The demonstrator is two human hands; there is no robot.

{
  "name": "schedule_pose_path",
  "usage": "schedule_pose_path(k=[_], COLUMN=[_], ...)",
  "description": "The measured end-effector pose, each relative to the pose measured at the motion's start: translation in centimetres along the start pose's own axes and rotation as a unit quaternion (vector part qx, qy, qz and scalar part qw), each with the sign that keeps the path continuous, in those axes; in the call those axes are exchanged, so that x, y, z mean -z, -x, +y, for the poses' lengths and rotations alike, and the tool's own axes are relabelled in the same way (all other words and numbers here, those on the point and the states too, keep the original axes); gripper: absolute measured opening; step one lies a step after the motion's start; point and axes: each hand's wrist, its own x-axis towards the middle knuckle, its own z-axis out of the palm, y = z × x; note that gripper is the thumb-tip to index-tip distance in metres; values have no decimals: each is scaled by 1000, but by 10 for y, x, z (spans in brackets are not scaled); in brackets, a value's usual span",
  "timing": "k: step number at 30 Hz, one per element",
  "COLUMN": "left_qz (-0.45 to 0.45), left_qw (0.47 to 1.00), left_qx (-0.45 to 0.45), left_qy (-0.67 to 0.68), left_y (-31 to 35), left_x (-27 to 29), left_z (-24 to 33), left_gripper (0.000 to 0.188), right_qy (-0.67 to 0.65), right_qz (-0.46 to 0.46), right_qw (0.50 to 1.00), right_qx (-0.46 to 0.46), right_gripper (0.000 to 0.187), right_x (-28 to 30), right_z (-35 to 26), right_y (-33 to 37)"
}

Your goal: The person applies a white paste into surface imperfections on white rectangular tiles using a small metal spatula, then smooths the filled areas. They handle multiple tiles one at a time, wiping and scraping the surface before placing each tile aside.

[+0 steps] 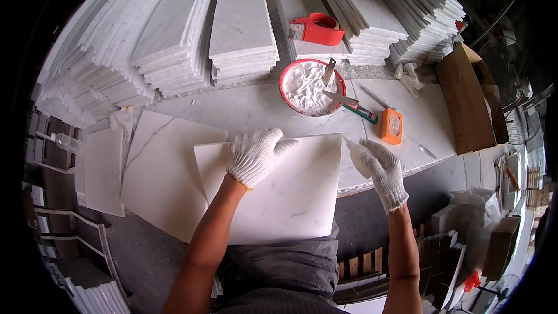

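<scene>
A white marble slab [285, 197] with faint grey veins leans against my lap and the near edge of the worktable. My gloved left hand [256, 154] is closed over the slab's far edge, thumb pointing right. Just off the right edge, my gloved right hand [382, 171] is wrapped round a whitish squeeze bottle [357, 160], its narrow tip pointing toward the slab's far right corner. Part of the bottle is hidden by the fingers. Beyond sits a red-rimmed bowl [305, 90] of white paste, with a putty knife [329, 71] and a green-handled scraper [354, 104] at it.
Marble stacks [241, 23] line the back. A red tape dispenser [318, 29] lies on one. An orange box [392, 126], a pen-like tool [379, 97] and a cardboard box [471, 102] are to the right. More slabs [165, 168] overlap at left, beside a clear bottle [67, 142].
</scene>
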Motion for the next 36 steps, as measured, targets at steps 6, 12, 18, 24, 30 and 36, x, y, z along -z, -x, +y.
schedule_pose_path(k=[6,12,18,24,30,36], left_qz=[-7,-1,0,1,-3,15], left_qw=[1000,1000,1000,1000,1000,1000], left_qx=[7,8,7,1,4,-3], left_qy=[-9,-1,-2,5,-3,3], left_y=[1,0,0,1,1,1], left_x=[2,3,4,2,1,-1], left_z=[1,2,3,1,1,1], left_gripper=[42,43,44,43,43,43], right_qy=[-2,-38,-29,-33,-16,-12], right_qz=[-10,-10,-12,-13,-13,-13], right_qw=[1000,999,999,999,999,999], right_qx=[-1,-38,-38,-29,-41,-41], right_gripper=[39,39,39,37,37,37], right_x=[-2,-3,-2,-2,-2,-2], right_z=[-3,0,0,1,-1,-3], right_y=[-4,-7,-9,-10,-12,-13])
